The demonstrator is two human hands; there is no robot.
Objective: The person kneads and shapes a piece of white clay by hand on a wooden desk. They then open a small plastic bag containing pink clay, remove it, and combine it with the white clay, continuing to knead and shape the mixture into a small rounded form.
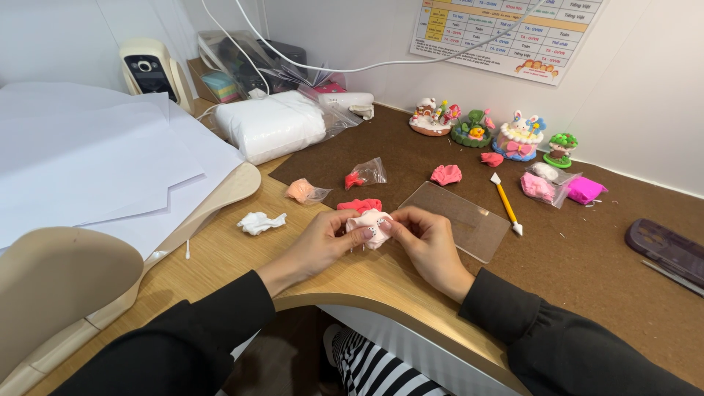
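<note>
1. Left hand (323, 238) and right hand (425, 238) both pinch the pale pink clay lump (369, 226) (each grip closed on it) over the desk's (220, 264) near edge.
2. Press lightly; soft clay dents easily.

Fingers of both hands cover much of the pale clay lump (369, 226), so its shape stays unclear. The chart (506, 33) is cut off by the top edge, the purple case (666, 249) by the right. The figurines (488, 128) are too small to read.
</note>
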